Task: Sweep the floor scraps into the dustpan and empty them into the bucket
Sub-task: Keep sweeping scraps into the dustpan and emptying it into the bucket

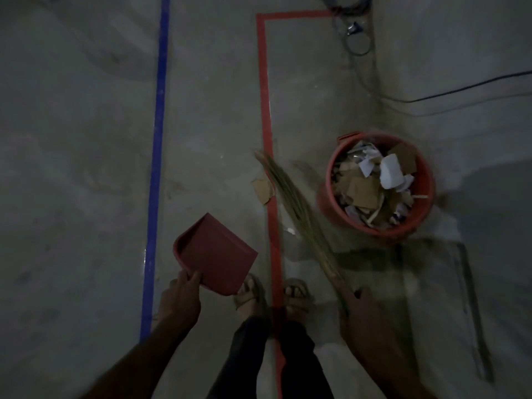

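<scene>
My left hand (181,298) grips the rear edge of a dark red dustpan (216,254), held above the floor with nothing visible in its tray. My right hand (359,309) holds the handle of a grass broom (290,197) whose bristles reach forward to a brown cardboard scrap (262,189) lying on the floor beside the red tape. A small pale scrap (289,230) lies near the broom's middle. The orange bucket (325,203) stands to the right, filled with cardboard and paper pieces.
A red tape line (266,110) and a blue tape line (159,110) run along the concrete floor. My sandalled feet (273,295) straddle the red line. Black cables (431,96) trail along the wall at the upper right.
</scene>
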Demonstrator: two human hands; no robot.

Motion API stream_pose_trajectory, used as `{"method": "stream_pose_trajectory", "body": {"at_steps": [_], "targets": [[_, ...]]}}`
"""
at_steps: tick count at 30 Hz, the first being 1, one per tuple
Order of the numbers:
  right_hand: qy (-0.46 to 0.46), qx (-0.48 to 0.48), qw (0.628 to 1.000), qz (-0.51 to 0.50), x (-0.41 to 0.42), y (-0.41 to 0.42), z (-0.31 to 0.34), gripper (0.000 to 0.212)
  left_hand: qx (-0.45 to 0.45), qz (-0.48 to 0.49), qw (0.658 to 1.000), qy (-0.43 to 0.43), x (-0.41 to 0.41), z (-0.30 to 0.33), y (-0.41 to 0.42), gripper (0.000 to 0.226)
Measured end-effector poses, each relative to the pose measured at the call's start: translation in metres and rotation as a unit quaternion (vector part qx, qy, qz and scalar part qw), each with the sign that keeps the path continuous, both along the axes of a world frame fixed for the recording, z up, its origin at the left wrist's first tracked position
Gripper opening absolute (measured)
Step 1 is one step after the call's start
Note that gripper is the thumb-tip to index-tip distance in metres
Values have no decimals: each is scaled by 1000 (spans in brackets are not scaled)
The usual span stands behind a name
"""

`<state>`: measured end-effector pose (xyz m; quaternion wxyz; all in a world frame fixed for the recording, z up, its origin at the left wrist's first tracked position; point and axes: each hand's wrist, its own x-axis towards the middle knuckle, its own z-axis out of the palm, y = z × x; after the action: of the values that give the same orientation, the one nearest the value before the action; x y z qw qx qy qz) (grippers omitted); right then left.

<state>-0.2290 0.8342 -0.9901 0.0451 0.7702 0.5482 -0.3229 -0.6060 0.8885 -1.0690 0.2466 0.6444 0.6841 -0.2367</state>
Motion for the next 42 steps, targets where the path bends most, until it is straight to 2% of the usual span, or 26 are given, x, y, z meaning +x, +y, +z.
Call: {"method": "stream_pose_trajectory", "body": {"at_steps": [5, 9, 11, 13, 17, 20, 22, 25, 30, 33, 36, 39, 42], "targets": [[-83, 69, 990, 86, 4, 71, -156, 67, -7, -2, 1000, 14, 12, -144, 29, 46], [-88, 52, 989, 106, 18, 101, -251, 67, 19, -17, 1000, 14, 16, -244, 68, 44], [-89, 51, 984, 144, 28, 99, -287, 68, 25, -21, 999, 11, 18, -277, 93, 45], [-77, 9, 980, 184, 40, 89, -304, 70, 40, -22, 999, -12, 24, -298, 116, 46], [-46, -71, 968, 236, 57, 56, -290, 74, 62, -38, 997, -34, 36, -315, 142, 47], [1, -122, 964, 237, 72, 19, -263, 58, 62, -37, 996, -57, 31, -317, 141, 48], [13, -80, 977, 198, 84, -14, -250, 51, 59, -50, 994, -77, 21, -316, 130, 48], [-13, 7, 990, 143, 105, -66, -238, 54, 44, -79, 993, -80, 2, -311, 103, 49], [-74, -88, 990, 83, 141, -157, -273, 60, 28, -108, 989, -97, -5, -312, 52, 47], [-58, -92, 994, 23, 117, -133, -259, 58, 29, -112, 988, -101, 25, -321, 32, 48], [-36, -68, 995, 64, 93, -110, -246, 58, 33, -103, 989, -101, 61, -330, 24, 49], [17, -68, 993, 91, 76, -110, -235, 88, 37, -85, 988, -124, 92, -329, 21, 45], [57, -19, 993, 99, 61, -120, -209, 91, 39, -69, 987, -142, 104, -316, 24, 51]]}}
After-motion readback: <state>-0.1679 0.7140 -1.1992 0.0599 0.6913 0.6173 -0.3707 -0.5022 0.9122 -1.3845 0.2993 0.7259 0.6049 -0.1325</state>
